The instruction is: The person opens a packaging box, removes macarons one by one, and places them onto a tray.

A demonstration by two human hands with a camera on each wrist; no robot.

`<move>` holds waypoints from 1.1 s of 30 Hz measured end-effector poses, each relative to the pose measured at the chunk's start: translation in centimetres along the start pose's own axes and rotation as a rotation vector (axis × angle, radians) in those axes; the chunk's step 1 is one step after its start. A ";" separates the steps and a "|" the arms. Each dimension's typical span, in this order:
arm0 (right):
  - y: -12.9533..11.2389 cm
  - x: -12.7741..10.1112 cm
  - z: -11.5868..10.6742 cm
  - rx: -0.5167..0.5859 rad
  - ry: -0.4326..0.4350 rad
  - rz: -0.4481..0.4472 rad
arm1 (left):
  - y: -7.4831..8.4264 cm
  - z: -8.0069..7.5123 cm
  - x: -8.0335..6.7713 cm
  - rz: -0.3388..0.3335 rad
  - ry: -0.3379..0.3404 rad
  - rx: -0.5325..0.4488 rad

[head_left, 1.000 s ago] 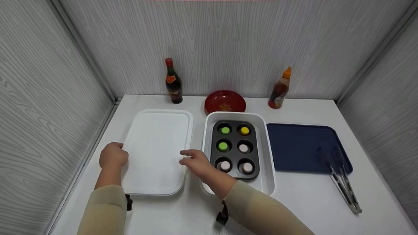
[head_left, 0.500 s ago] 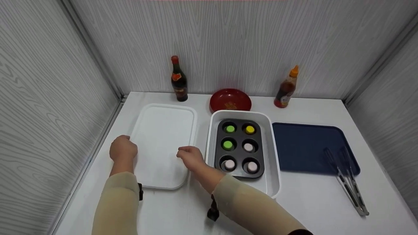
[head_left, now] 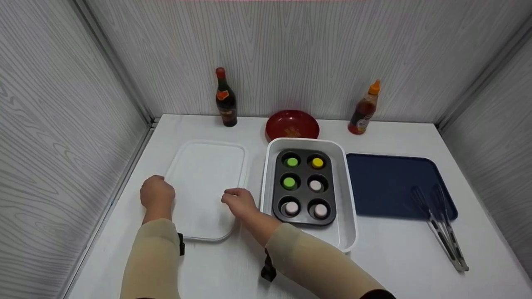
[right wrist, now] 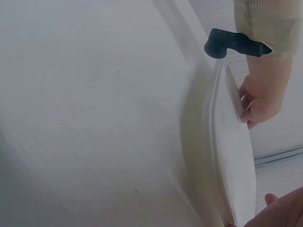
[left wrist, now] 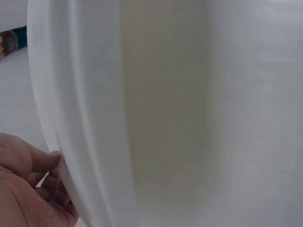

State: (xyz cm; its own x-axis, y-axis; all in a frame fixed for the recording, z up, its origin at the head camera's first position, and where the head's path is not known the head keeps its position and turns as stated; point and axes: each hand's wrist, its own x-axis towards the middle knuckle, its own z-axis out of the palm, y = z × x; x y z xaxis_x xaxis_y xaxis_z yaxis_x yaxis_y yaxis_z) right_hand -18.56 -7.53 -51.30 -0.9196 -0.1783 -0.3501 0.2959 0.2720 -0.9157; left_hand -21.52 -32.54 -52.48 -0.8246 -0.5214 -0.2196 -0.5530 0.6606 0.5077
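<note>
While both hands (head_left: 156,193) grip it, white tray (head_left: 203,174) (smooth, rect.) tilts.

We saw the head view evenly and brightly lit from above, with soft, short shadows under the white rectangular plastic tray (head_left: 203,182) and the white deep plastic bin (head_left: 347,199). The wall lines bowed outward at the frame edges. Both wrist views were washed out and soft: the tray filled them at close range, out of focus, with a pale yellowish cast.
</note>
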 end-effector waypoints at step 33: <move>-0.7 0.2 -1.6 -0.005 -0.107 0.034 | 0.2 1.2 -0.3 -0.068 0.048 0.001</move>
State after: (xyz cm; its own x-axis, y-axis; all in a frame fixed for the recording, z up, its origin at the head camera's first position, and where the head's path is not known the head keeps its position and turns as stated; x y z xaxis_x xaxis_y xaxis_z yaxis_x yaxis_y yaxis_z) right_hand -19.35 -6.28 -50.46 -0.8761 -0.2691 -0.4001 0.3246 0.2845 -0.9021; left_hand -21.51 -31.66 -53.30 -0.7784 -0.5903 -0.2137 -0.6078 0.6232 0.4922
